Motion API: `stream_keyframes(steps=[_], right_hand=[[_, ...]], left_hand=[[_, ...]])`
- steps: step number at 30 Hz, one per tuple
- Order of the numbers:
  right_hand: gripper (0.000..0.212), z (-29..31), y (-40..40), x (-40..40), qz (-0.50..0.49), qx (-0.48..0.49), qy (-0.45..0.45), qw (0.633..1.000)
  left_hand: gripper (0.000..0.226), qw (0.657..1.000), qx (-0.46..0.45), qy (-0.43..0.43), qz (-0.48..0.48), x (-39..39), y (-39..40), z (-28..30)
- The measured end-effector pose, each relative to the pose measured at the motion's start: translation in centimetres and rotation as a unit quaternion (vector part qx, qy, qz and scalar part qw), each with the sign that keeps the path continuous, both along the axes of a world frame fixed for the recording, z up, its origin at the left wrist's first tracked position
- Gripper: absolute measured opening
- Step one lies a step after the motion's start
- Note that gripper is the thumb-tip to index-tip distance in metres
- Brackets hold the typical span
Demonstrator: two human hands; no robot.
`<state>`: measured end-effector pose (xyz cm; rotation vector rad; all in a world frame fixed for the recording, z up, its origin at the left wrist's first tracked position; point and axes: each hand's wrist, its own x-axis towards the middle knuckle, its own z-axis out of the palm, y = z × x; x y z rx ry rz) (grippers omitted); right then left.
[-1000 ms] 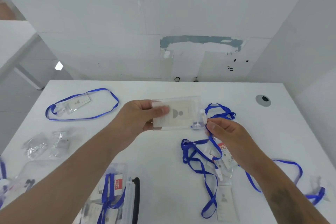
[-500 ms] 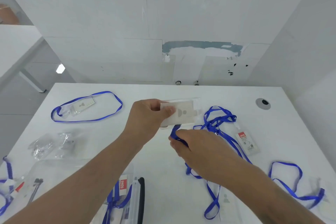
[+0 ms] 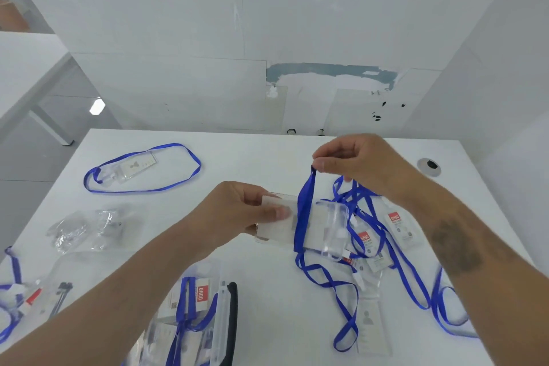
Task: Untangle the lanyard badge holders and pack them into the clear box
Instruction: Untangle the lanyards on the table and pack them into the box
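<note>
My left hand (image 3: 237,211) grips a clear badge holder (image 3: 322,227) by its left end, level above the white table (image 3: 267,154). My right hand (image 3: 353,160) pinches the top of that holder's blue lanyard (image 3: 306,199), which runs down across the holder's face. Beyond and right of the holder lies a tangle of blue lanyards (image 3: 365,211) with several red-labelled badge holders (image 3: 396,223). The clear box (image 3: 193,321) sits at the near edge under my left forearm and holds packed lanyards and badges.
One untangled lanyard with its badge (image 3: 133,169) lies looped at the far left. Crumpled clear wrappers (image 3: 86,229) sit on the left side. A clear bag with small items (image 3: 35,297) lies at the near left. A cable grommet (image 3: 429,165) is at the far right.
My right hand has risen from below the holder to above and right of it, pulling the blue lanyard up across the holder's face. My left hand has lowered the holder slightly.
</note>
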<state>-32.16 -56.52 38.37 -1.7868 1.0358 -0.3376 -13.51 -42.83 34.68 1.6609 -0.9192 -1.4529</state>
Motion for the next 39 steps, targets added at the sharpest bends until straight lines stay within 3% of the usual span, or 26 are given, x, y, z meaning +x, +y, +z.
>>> stream_keyframes(steps=[1,4,7,10,14,16,18,22,26,30,31,33,35,39], right_hand=[[0.005,-1.0,0.4,0.0,-0.015,0.012,-0.008,1.000],[0.042,-4.3,2.8,0.1,-0.060,0.020,0.017,0.998],[0.030,-6.7,6.8,0.5,-0.049,0.039,0.037,0.997],[0.025,-7.2,10.2,0.5,0.000,0.041,0.037,0.998],[0.029,-3.9,11.1,0.2,0.136,-0.134,0.179,0.965],[0.025,-1.3,9.9,0.4,0.146,-0.129,0.173,0.965],[0.017,0.7,7.9,0.5,0.113,-0.082,0.111,0.984],[0.009,1.1,3.1,1.1,0.025,-0.039,-0.006,0.999],[0.007,-2.7,2.5,1.8,-0.031,0.073,-0.056,0.995],[0.048,-6.1,5.5,2.1,-0.090,0.214,-0.105,0.967],[0.047,-6.6,6.7,2.1,-0.075,0.222,-0.102,0.967],[0.032,-7.1,8.8,2.1,-0.031,0.198,-0.072,0.977],[0.027,-7.0,10.6,1.9,0.031,0.109,0.016,0.993],[0.025,-3.7,11.3,1.4,0.132,-0.090,0.140,0.977]], left_hand=[[0.025,0.999,-0.005,0.042,0.015,0.1,0.1,0.1],[0.030,0.988,-0.019,0.136,0.070,0.3,-0.1,0.5],[0.021,0.979,-0.024,0.148,0.139,0.5,-0.6,0.3],[0.012,0.976,-0.013,0.089,0.199,0.7,-0.8,-0.3],[0.006,0.981,-0.019,-0.083,0.175,0.9,-0.3,-1.2],[0.003,0.979,-0.023,-0.149,0.137,0.9,0.1,-1.6],[0.004,0.981,-0.021,-0.166,0.095,0.9,0.7,-1.9],[0.002,0.995,-0.006,-0.085,0.044,0.9,1.5,-1.3],[0.017,0.995,-0.012,0.072,0.061,0.8,1.7,0.1],[0.035,0.972,-0.029,0.170,0.157,1.1,1.3,0.5],[0.035,0.965,-0.025,0.173,0.195,1.3,1.3,0.4],[0.023,0.953,-0.020,0.151,0.261,1.8,1.0,0.0],[0.009,0.953,-0.013,0.080,0.292,2.1,1.3,-0.4],[0.004,0.967,-0.010,-0.072,0.243,2.6,2.6,-1.1]])
